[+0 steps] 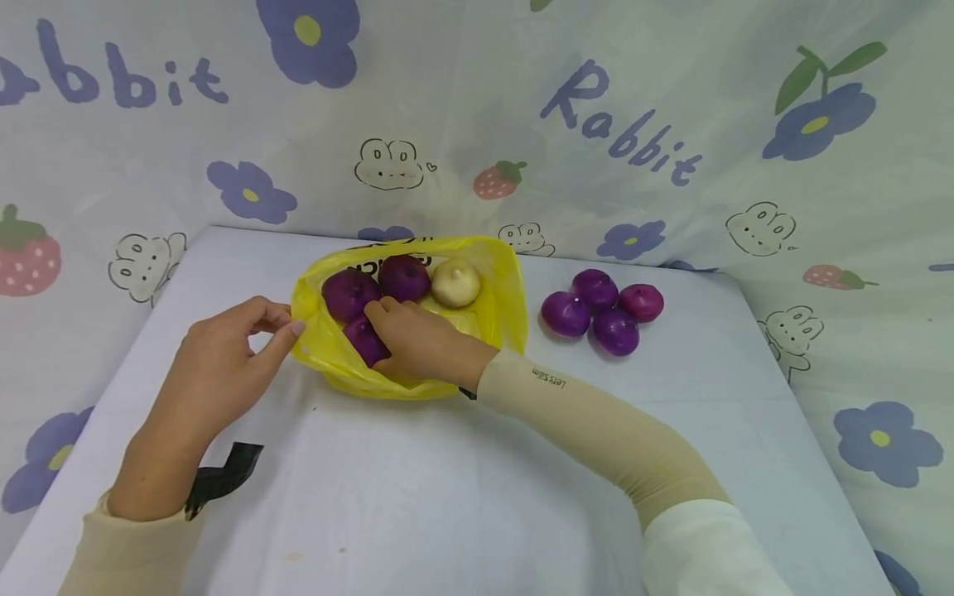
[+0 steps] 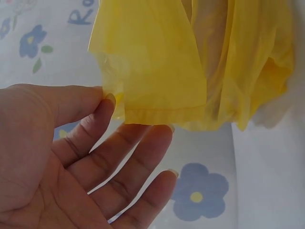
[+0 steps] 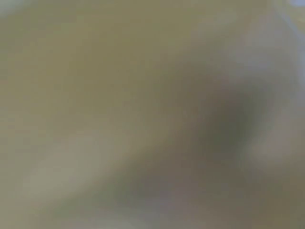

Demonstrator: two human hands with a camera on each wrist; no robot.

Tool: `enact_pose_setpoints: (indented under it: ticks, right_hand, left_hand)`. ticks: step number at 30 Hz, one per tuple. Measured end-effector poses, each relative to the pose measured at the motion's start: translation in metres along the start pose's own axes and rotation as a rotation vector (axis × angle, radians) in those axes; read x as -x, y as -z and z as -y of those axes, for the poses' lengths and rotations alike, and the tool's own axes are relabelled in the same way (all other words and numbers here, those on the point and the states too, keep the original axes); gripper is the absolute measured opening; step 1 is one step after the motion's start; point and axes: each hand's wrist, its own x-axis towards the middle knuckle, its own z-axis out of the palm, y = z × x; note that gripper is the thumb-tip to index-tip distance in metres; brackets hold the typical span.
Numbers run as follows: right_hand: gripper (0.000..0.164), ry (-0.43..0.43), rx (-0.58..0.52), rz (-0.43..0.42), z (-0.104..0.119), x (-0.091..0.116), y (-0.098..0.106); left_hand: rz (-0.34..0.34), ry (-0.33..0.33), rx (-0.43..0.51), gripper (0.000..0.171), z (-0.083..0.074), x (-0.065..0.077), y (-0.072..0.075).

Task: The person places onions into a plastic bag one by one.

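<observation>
A yellow plastic bag (image 1: 508, 290) lies with its mouth wide, purple onions (image 1: 350, 295) and one pale onion (image 1: 456, 282) showing inside. My left hand (image 1: 216, 360) pinches the bag's left edge between thumb and index finger; the left wrist view shows the pinched film (image 2: 157, 90) close up, the other fingers loosely bent below it. My right hand (image 1: 421, 338) reaches into the bag and grips a purple onion (image 1: 363, 341) at the front left, fingers on its far side and thumb on its near side. The right wrist view is blurred.
Several purple onions (image 1: 615, 332) sit in a cluster on the white table (image 1: 477, 480), right of the bag. Behind the table hangs a patterned cloth (image 1: 447, 99). A black strap (image 1: 224, 476) sticks out from the left wrist.
</observation>
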Motion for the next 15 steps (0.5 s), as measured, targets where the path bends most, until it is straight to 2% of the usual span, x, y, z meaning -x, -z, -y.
enact_pose_setpoints:
  ticks: [8, 15]
  right_hand:
    - [0.066, -0.009, -0.031, -0.018, 0.0003, 0.0009, 0.0005]
    - [0.072, 0.005, -0.025, -0.029, -0.003, 0.0023, -0.0008]
  left_hand:
    - [0.0, 0.007, 0.0, 0.037, 0.0001, -0.0007, 0.0004]
    - [-0.002, 0.004, 0.007, 0.036, 0.0007, 0.0004, 0.0014]
